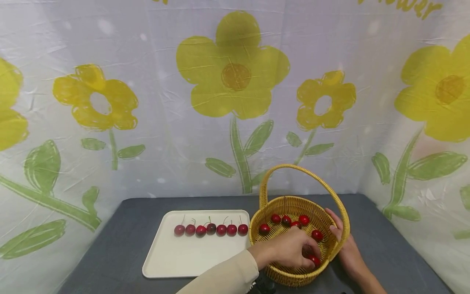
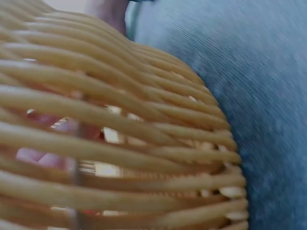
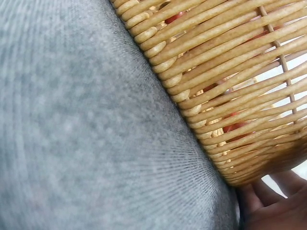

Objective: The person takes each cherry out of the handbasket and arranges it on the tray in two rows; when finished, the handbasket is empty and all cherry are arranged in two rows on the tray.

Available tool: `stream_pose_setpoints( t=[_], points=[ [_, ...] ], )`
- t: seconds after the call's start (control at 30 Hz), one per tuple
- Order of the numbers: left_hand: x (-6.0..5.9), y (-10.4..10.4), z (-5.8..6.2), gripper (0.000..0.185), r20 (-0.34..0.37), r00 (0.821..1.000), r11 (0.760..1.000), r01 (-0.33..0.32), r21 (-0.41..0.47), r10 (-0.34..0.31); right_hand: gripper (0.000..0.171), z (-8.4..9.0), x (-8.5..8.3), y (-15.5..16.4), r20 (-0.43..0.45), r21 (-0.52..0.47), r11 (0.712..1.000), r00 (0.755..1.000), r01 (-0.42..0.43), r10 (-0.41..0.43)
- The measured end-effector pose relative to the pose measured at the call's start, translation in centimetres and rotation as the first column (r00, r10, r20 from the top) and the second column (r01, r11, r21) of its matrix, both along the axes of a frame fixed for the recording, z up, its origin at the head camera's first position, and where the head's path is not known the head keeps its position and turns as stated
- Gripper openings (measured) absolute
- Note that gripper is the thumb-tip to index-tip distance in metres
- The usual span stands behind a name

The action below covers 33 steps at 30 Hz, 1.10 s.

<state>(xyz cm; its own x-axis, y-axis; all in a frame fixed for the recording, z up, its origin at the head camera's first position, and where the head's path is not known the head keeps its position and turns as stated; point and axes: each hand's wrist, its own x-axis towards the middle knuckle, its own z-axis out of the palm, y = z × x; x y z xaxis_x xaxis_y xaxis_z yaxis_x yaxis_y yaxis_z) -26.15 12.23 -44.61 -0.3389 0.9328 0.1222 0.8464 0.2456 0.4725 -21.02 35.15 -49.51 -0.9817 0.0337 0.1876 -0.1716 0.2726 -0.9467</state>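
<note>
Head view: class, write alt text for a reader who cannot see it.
A person's left hand reaches into a yellow wicker basket of red cherries while the right hand rests against its outer wall. Beside it, a white tray holds seven cherries in a row on a grey table.

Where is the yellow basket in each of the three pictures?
Head view: the yellow basket stands lower right of middle on the grey table, beside the white tray; the left hand reaches inside it, the right hand rests on its outer side.
Left wrist view: its woven wall fills the left and middle.
Right wrist view: its wall fills the upper right.
Shared landmark: the grey table beside the weave.
</note>
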Motion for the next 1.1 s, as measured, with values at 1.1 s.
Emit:
stream_pose_setpoints(
  t=[1.1],
  points=[
    [5.9, -10.8, 2.6, 0.029, 0.660, 0.751, 0.837, -0.348, 0.422, -0.020, 0.057, 0.1, -0.1, 0.0, 0.047, -0.042, 0.999, 0.999, -0.006, 0.008]
  ],
)
